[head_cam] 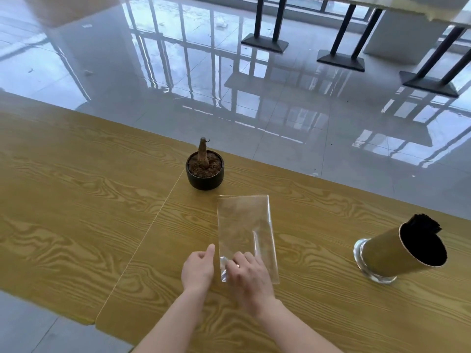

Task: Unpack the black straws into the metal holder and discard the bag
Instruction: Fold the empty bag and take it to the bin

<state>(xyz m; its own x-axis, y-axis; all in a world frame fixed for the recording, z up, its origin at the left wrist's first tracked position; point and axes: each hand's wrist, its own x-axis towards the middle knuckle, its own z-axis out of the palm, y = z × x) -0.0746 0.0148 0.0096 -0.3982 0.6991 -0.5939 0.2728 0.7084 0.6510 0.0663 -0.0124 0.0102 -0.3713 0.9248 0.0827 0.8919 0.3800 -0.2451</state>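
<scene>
I'm seeing the left grip point(197, 270) lying loose on the wooden surface point(76, 200) and holding nothing, thumb just beside the near left edge of the clear bag point(244, 220), with a small black pot point(205, 178) standing behind. The bag is lying flat mid-surface, and the right grip point(251, 277) is resting on its near end, fingers spread and pressing rather than pinching. Way off right, the metal holder point(390, 253) is standing well apart from the bag, black straws point(425, 225) sitting inside it.
</scene>
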